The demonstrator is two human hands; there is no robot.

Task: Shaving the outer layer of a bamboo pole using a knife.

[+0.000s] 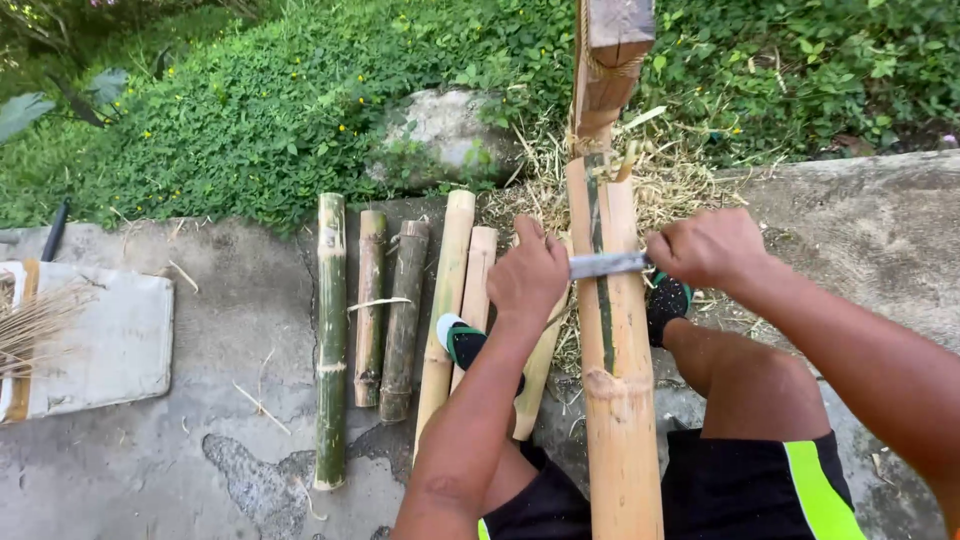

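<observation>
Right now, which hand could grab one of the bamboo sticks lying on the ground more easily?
Probably the left hand. It grips one end of the blade on the bamboo pole, right beside the loose bamboo pieces. The right hand is on the pole's far side from them.

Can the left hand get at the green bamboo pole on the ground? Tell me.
Probably yes. The left hand sits on the blade, and the green pole lies off to its left with only low bamboo pieces between, nothing standing in the way.

Sunlit cracked concrete floor (pixel 200 420) edged by green groundcover (pixel 250 110) and a rock (pixel 440 130).
</observation>
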